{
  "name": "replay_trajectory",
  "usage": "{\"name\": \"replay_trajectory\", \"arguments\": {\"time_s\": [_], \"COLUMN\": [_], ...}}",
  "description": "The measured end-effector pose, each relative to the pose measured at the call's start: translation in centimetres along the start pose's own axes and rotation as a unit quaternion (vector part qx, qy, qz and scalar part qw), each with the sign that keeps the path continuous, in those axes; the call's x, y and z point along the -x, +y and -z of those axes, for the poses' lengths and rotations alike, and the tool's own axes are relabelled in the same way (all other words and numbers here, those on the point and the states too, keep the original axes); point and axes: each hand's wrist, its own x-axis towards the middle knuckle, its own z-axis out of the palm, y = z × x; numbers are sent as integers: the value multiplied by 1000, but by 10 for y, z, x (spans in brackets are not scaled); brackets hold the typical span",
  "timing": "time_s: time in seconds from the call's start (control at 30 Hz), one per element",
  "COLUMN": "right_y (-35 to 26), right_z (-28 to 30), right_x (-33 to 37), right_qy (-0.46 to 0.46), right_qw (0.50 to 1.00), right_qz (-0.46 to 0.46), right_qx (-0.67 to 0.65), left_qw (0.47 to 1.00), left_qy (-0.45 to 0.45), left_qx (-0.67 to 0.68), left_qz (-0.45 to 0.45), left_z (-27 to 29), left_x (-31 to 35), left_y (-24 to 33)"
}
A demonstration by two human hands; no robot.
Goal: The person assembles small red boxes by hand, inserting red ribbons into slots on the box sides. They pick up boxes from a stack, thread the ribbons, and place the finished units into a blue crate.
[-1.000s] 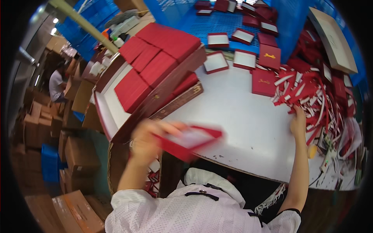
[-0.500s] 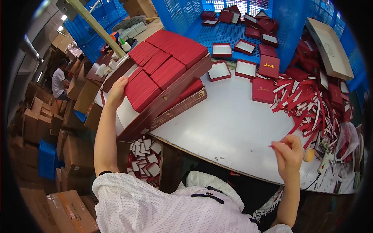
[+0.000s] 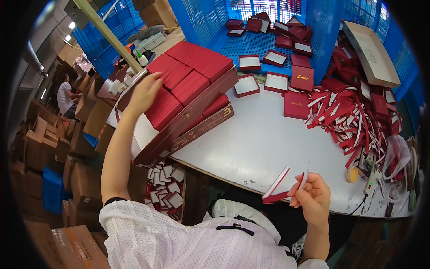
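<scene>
My left hand (image 3: 145,93) reaches over the near left side of a tilted carton (image 3: 201,99) packed with rows of red flat pieces (image 3: 181,83). Its fingers are stretched out against the packed pieces, and I see nothing gripped in them. At the table's front edge, my right hand (image 3: 312,197) pinches a folded red-and-white ribbon strip (image 3: 274,193) between thumb and fingers. Two closed red boxes (image 3: 296,105) and open white-lined box halves (image 3: 277,82) lie farther back on the white table (image 3: 251,139).
A pile of red-and-white strips (image 3: 342,114) covers the table's right side, near a power strip (image 3: 371,183) and a round yellow item (image 3: 352,174). Blue crates (image 3: 201,27) with more small boxes stand at the back. Below left sits a bin of white-and-red pieces (image 3: 166,186).
My left hand has moved up and forward over the packed red pieces. My right hand has come lower and left, and a folded ribbon strip now shows in its fingers.
</scene>
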Motion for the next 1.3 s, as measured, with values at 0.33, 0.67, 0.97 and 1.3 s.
{"name": "replay_trajectory", "arguments": {"time_s": [0.33,0.67,0.97,1.3], "right_y": [14,23,28,32], "right_z": [5,-14,-14,-21], "right_x": [2,-5,-3,4], "right_qy": [25,-18,-23,18], "right_qw": [999,1000,1000,1000], "right_qz": [12,0,1,-3], "right_qx": [19,13,11,-10], "left_qw": [986,985,976,974], "left_qy": [-163,-166,-148,-120], "left_qx": [-38,-46,-156,-192], "left_qz": [4,-14,-42,-27], "left_z": [-14,-11,-32,-37], "left_x": [-18,-24,-10,-11], "left_y": [-3,-9,58,61]}}
